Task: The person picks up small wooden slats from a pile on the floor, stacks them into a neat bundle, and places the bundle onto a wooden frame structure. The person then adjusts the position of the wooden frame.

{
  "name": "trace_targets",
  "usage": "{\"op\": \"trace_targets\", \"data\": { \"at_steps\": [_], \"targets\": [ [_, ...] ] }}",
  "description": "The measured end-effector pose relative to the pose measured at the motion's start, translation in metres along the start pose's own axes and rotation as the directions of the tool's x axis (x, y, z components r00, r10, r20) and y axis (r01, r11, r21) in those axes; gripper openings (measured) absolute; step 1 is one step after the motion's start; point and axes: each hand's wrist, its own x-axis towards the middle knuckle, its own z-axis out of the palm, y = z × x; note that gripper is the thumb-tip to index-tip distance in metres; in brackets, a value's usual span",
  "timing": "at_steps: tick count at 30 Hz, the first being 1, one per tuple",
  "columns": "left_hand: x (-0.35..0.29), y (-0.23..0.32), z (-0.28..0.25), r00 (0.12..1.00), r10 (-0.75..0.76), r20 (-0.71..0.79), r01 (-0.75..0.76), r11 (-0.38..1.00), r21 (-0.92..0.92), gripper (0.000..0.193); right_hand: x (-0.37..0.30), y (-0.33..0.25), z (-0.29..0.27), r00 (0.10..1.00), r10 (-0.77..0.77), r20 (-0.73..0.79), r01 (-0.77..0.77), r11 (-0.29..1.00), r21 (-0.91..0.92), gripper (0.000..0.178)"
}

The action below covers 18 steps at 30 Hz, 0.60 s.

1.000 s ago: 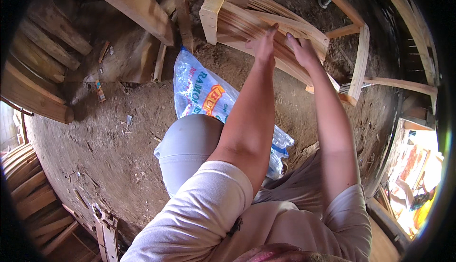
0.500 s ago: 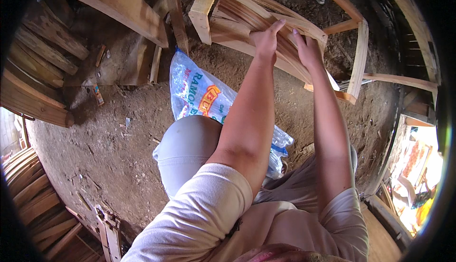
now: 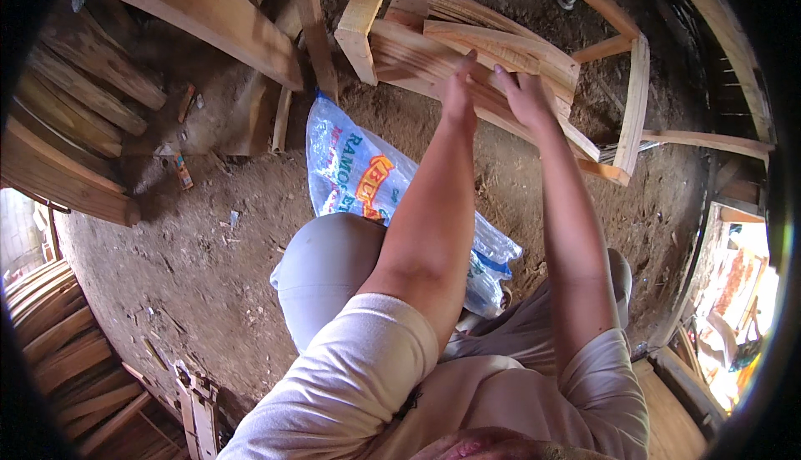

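Observation:
Both my hands are at the near side of a low wooden frame (image 3: 357, 53), on a long wooden board (image 3: 409, 53) that lies lengthwise in it. My left hand (image 3: 459, 97) grips the board near its middle, thumb on top and fingers mostly hidden. Just to the right, my right hand (image 3: 529, 103) holds the same board, its thumb also over the top face. Behind this board, more planks (image 3: 501, 43) lie inside the frame, close together.
A printed clear plastic sack (image 3: 338, 155) lies on the dirt floor (image 3: 200, 268) beside my knee. Thick timbers (image 3: 200, 22) stand at upper left, with stacked wood (image 3: 67, 335) at lower left. A wooden rail (image 3: 632, 110) bounds the frame's right end.
The board in my hands has shifted toward me, away from the planks behind it, and now sits along the frame's near side. Both hands have come slightly nearer with it.

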Motion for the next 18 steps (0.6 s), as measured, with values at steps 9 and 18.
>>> {"op": "trace_targets", "data": {
  "at_steps": [9, 18],
  "targets": [
    [-0.032, 0.007, -0.002, 0.998, -0.063, -0.014, 0.062, 0.996, -0.067, 0.092, -0.020, -0.041, -0.020, 0.956, 0.245, 0.160, -0.177, 0.919, -0.352, 0.067],
    [-0.035, -0.001, -0.004, 0.961, -0.014, -0.277, 0.028, 0.998, 0.048, 0.068, 0.050, -0.026, -0.006, 0.812, 0.203, 0.548, 0.009, 0.933, -0.359, 0.053]
  ]
}}
